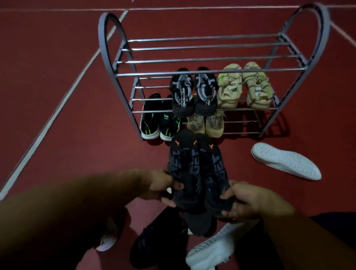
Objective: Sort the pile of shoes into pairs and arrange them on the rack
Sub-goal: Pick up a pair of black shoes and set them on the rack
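**In front of the rack, a black pair held in both hands**

In front of the rack (215,71), the left hand (159,186) and the right hand (244,201) each grip one black shoe of a pair (197,170), side by side, with orange marks near the toes. The lettering on them is hard to read. Below the rack's front, a dark shoe (155,240) is partly hidden by the arms, and a white shoe (212,251) is partly hidden too. Right of the rack's foot, a white shoe (285,163) lies sole up on the red floor (38,79).

Head view, steeply down, close
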`<action>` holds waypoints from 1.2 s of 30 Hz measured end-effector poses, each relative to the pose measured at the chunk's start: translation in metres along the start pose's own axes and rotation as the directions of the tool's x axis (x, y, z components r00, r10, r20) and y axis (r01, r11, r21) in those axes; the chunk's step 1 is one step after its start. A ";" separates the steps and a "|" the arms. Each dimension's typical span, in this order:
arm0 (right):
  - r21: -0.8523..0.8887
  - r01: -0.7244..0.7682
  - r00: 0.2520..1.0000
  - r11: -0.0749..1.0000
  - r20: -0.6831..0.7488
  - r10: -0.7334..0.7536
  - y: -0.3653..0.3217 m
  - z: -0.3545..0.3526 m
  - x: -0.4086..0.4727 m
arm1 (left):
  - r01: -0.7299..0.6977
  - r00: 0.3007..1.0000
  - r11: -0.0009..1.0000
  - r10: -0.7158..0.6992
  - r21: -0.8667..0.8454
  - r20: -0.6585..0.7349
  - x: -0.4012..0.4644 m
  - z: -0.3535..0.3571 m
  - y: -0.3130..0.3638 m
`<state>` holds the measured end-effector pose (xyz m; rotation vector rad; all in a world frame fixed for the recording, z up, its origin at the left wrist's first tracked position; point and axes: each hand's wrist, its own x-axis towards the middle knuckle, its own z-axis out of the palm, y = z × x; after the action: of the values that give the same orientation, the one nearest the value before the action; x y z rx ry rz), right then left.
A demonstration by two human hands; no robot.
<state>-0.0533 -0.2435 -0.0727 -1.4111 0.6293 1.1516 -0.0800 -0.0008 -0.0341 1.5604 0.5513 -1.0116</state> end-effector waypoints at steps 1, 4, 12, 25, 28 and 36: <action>0.013 0.021 1.000 1.000 0.009 -0.021 -0.003 0.003 -0.005 | 0.005 1.000 0.999 -0.003 0.051 -0.026 -0.009 -0.007 0.003; 0.011 0.105 0.994 0.994 -0.019 -0.104 -0.019 0.010 -0.015 | -0.026 0.992 0.995 0.038 0.094 -0.123 -0.035 -0.031 0.014; -0.118 0.327 0.940 0.938 -0.063 -0.336 -0.110 0.059 -0.012 | -0.237 0.903 0.962 0.168 -0.133 -0.395 -0.043 -0.091 0.029; 0.066 0.463 0.882 0.884 -0.132 -0.452 -0.218 0.132 0.034 | -0.482 0.708 0.790 0.098 -0.378 -0.699 0.037 -0.154 0.107; 0.104 0.452 0.891 0.886 -0.105 -0.442 -0.235 0.149 0.047 | -0.523 0.664 0.717 0.004 -0.461 -0.748 0.056 -0.164 0.113; 0.151 0.551 0.802 0.821 -0.369 -0.470 -0.226 0.190 0.078 | -0.386 0.854 0.606 -0.051 -0.696 -0.518 0.061 -0.172 0.088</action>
<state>0.1209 0.0018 -0.0216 -1.4344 0.5393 0.3932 0.0745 0.1301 -0.0389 0.9966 1.0161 -0.1001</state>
